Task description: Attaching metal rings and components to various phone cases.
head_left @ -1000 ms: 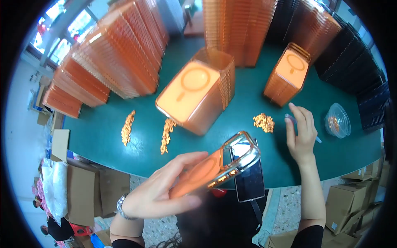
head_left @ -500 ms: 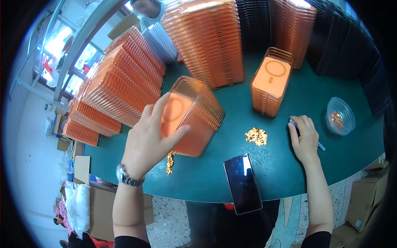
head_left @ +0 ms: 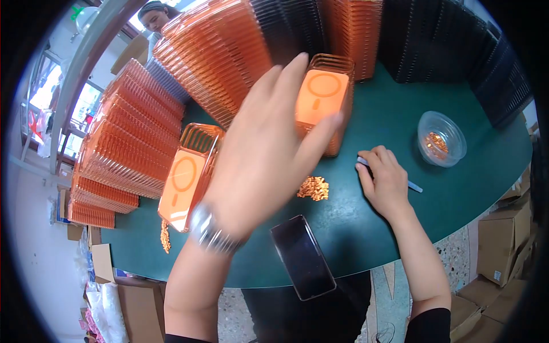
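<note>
2 hands, well apart. Left hand [head_left: 260,148] raised above the worktop [head_left: 366,240], blurred, fingers spread, thumb standing off, nothing seen in its grasp. Its fingers and thumb overlap the top orange case [head_left: 321,94] in view; contact cannot be told. That case tops a short stack just beyond the pile of gold pieces [head_left: 313,188]. A 2nd topped stack [head_left: 183,177] stands to the left.

Right hand [head_left: 384,178] low at the worktop, fingers curled round a slim pale tool [head_left: 416,187], its far end clear of the palm. Clear bowl [head_left: 457,143] with more gold bits beyond it.

Handling, my judgement: take 1 case only, thumb and fingers on opposite long edges, lifting straight up so the nested rims beneath do not drag. Keep fingertips off the glossy face; smudges would show. Left wrist should stay high over the loose gold pieces, as a low sweep could scatter them.

Markings: a ring and short bar on the case face, graphic, not lettering. White label on a carton [head_left: 497,275], too small to read. No legible brand or writing found.
</note>
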